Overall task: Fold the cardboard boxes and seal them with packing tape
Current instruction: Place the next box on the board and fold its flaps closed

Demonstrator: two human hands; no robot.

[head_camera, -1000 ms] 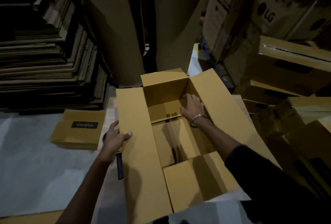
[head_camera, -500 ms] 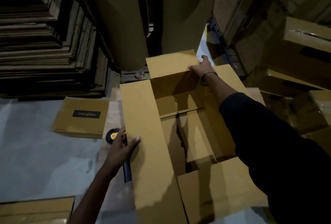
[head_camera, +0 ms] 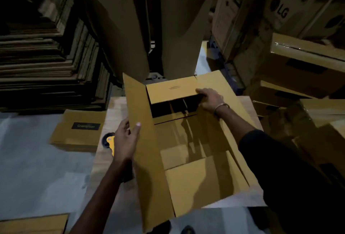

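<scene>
Under the right hand: the far short flap [head_camera: 171,89] of the open cardboard box [head_camera: 186,140], already tipped down over the opening.
Right hand: the right hand [head_camera: 210,98] rests on that flap's near corner, fingers laid fairly straight along the edge and pressing it inward; a bracelet [head_camera: 221,105] shows at the wrist.
Left hand: the left hand [head_camera: 127,140] grips the outer edge of the long side flap [head_camera: 143,140], thumb on the inner face and fingers behind, holding it raised.
Box: it stands on the pale surface [head_camera: 115,106] between the two hands, mouth up, the near short flap [head_camera: 194,183] and the long flap on the right hand's side lying open.
Beside the left hand: a yellow-and-black tape dispenser [head_camera: 109,141] lies just outside the wrist, partly hidden.
Beyond the left hand: a small flat labelled carton [head_camera: 78,131] and dark stacks of flattened cardboard [head_camera: 46,56].
Step in hand: by my reckoning, closing the flaps, short ones first.
Doing it well: press the far flap fully level before bringing the long one over; fold the near short flap down too, so both long flaps meet in an even seam.
Watch for: the long flap coming down early and trapping the right hand's fingers.
Afterwards: the dispenser is close enough for the left hand to reach without shifting the box.
</scene>
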